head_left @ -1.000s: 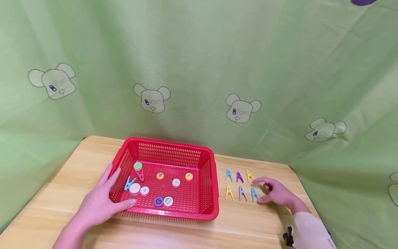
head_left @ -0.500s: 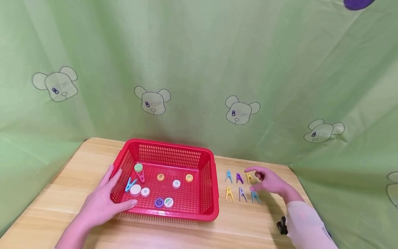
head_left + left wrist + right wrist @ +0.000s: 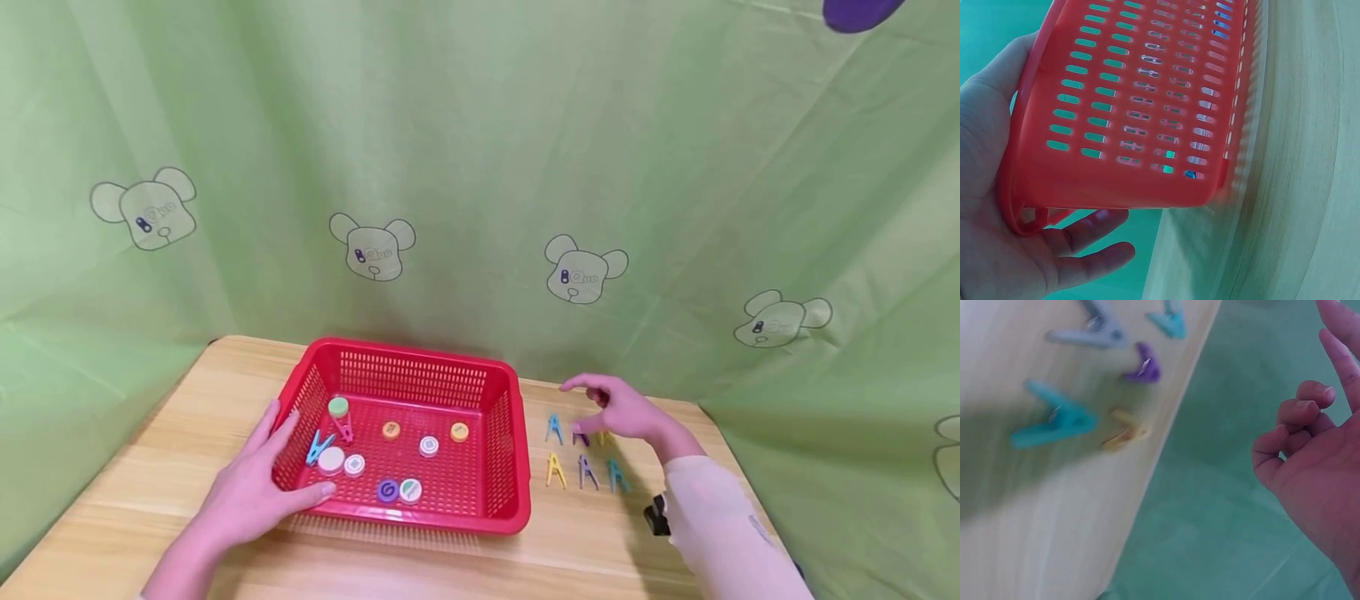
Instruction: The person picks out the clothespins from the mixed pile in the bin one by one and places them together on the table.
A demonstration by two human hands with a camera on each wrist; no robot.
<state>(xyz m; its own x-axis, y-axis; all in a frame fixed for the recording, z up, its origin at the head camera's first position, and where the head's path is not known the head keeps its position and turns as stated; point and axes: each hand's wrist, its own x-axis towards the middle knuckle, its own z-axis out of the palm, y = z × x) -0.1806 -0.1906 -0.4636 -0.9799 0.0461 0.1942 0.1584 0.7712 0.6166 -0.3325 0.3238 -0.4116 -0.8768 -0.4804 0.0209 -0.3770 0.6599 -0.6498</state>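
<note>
My left hand (image 3: 251,486) rests at the near-left corner of a red plastic basket (image 3: 517,467), fingers on the left rim and thumb over the front rim. In the left wrist view the hand (image 3: 1000,187) lies against the rim beside the slotted wall. Several clothespins lie in two rows right of the basket. My right hand (image 3: 626,408) hovers above the back row, index finger and thumb apart, holding nothing. It partly covers the purple clothespin (image 3: 581,437) and the back yellow clothespin (image 3: 604,437). The light blue clothespin (image 3: 554,428) shows fully.
The front row has a yellow clothespin (image 3: 555,472), a lavender clothespin (image 3: 588,472) and a teal clothespin (image 3: 617,476). Inside the basket lie a blue clothespin (image 3: 319,448), a pink clothespin (image 3: 344,428) and several round caps, including a green cap (image 3: 338,407). A green curtain (image 3: 480,167) hangs behind.
My right hand has moved left and back, from the teal and yellow clothespins towards the purple one. The left hand keeps its place on the basket. The head view has shifted slightly.
</note>
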